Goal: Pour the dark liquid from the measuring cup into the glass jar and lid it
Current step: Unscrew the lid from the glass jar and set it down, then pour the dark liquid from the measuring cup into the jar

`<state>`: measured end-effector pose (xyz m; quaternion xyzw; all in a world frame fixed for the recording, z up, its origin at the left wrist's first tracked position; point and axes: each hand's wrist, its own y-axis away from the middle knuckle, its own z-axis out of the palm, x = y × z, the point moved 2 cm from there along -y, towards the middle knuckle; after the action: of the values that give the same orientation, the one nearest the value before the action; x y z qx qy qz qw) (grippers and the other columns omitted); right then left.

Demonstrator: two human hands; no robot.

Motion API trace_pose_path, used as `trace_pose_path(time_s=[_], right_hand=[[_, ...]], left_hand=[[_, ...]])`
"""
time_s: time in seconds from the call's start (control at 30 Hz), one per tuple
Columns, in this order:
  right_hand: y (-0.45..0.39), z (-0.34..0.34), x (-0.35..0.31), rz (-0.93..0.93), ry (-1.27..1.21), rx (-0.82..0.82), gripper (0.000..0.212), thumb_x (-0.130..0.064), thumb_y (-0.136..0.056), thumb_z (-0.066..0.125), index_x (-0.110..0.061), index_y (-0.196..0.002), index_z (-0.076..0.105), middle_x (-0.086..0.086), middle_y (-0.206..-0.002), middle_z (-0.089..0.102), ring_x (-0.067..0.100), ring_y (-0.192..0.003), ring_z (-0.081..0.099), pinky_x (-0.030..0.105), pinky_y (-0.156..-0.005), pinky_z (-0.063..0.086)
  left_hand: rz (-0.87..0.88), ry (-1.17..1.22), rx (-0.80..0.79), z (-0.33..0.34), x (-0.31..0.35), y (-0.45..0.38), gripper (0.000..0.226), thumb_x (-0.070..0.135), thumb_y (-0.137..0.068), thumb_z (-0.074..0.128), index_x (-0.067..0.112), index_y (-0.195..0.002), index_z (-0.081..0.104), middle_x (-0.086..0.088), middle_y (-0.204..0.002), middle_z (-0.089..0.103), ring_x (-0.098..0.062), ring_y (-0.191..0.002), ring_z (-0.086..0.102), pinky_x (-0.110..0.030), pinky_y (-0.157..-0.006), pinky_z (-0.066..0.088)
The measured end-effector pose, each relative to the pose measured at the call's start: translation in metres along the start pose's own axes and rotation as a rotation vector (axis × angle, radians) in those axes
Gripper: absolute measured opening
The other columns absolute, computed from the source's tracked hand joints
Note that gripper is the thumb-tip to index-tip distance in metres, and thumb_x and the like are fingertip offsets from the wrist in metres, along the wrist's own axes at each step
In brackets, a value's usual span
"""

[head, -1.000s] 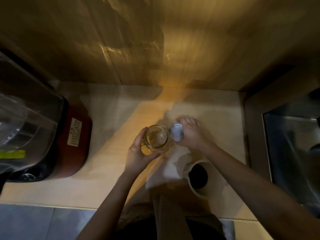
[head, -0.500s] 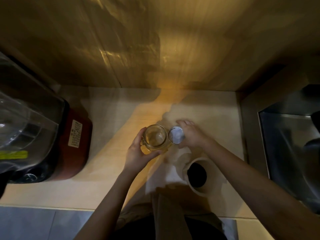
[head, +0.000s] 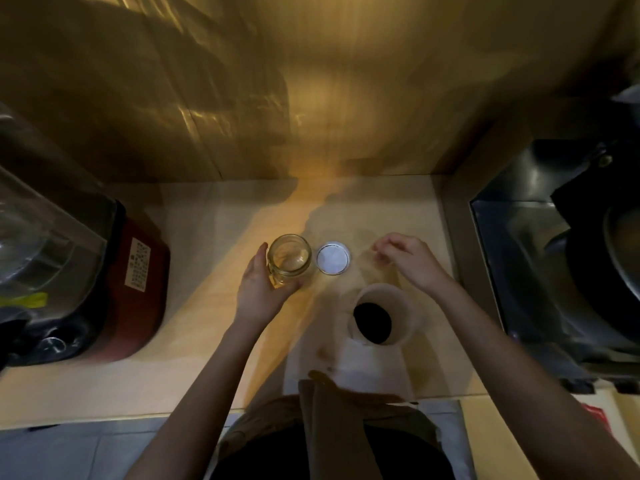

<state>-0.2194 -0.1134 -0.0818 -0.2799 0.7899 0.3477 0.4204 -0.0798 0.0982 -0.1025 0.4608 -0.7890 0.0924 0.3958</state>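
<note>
An open glass jar (head: pixel 290 255) stands upright on the pale counter, with no liquid showing inside. My left hand (head: pixel 259 292) wraps around its left and near side. The jar's lid (head: pixel 333 257) lies flat on the counter just right of the jar, white inside facing up. My right hand (head: pixel 408 259) hovers to the right of the lid, apart from it, fingers loosely curled and holding nothing. A white measuring cup (head: pixel 381 315) with dark liquid inside stands nearer me, below my right hand.
A red-based blender (head: pixel 86 271) with a clear jug occupies the counter's left side. A steel sink (head: pixel 540 271) with dark cookware lies to the right. The wooden wall (head: pixel 311 91) closes off the back. The counter's near edge (head: pixel 138 415) runs above a tiled floor.
My right hand has set the lid down beside the jar, let go, and drawn away to the right. My left hand keeps its hold on the jar.
</note>
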Motion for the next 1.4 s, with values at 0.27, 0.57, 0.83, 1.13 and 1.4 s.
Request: trace_pose_path(time_s=[0.27,0.57,0.83,1.13,1.4], right_hand=[[0.069,0.002,0.045,0.146,-0.186,0.249,0.033,-0.02,-0.096,0.051,0.004,-0.079,0.066,0.009,-0.072,0.062,0.018,-0.072,0.055,0.03,-0.07,0.041],[0.102,0.028,0.06,0.162,-0.364,0.353,0.024,-0.024,-0.099,0.045,-0.02,-0.093,0.068,0.006,-0.096,0.067,0.01,-0.091,0.059,0.025,-0.083,0.043],[0.098,0.04,0.062,0.198,-0.512,0.575,0.045,-0.034,-0.087,0.058,0.004,-0.064,0.06,0.013,-0.067,0.049,0.017,-0.066,0.048,0.028,-0.059,0.04],[0.054,0.025,0.024,0.093,-0.393,0.546,0.03,-0.004,-0.085,0.056,-0.011,-0.057,0.048,0.005,-0.057,0.038,0.009,-0.054,0.036,0.023,-0.05,0.03],[0.018,0.013,-0.011,-0.033,-0.549,0.607,0.046,-0.006,-0.091,0.053,-0.016,-0.047,0.046,-0.014,-0.039,0.042,-0.001,-0.043,0.041,0.01,-0.045,0.039]], left_hand=[[0.019,0.011,0.034,0.009,-0.005,0.009,0.077,0.025,-0.075,0.07,0.003,-0.138,0.031,-0.019,-0.14,0.044,-0.033,-0.131,0.038,-0.037,-0.105,0.031],[0.056,0.025,0.06,0.015,-0.012,0.012,0.068,0.026,-0.081,0.064,0.003,-0.137,0.033,-0.02,-0.136,0.049,-0.036,-0.126,0.043,-0.041,-0.104,0.035],[0.062,0.049,0.055,0.014,-0.013,0.013,0.068,0.023,-0.081,0.065,0.003,-0.137,0.033,-0.021,-0.136,0.048,-0.034,-0.125,0.044,-0.039,-0.104,0.035],[-0.114,0.439,0.176,0.003,-0.023,0.011,0.03,0.008,-0.086,0.049,0.008,-0.115,0.055,-0.009,-0.107,0.061,-0.028,-0.107,0.056,-0.04,-0.093,0.046],[-0.377,0.779,0.319,0.012,-0.027,-0.007,0.029,0.022,-0.093,0.036,0.003,-0.087,0.058,-0.008,-0.079,0.058,-0.021,-0.08,0.054,-0.028,-0.072,0.041]])
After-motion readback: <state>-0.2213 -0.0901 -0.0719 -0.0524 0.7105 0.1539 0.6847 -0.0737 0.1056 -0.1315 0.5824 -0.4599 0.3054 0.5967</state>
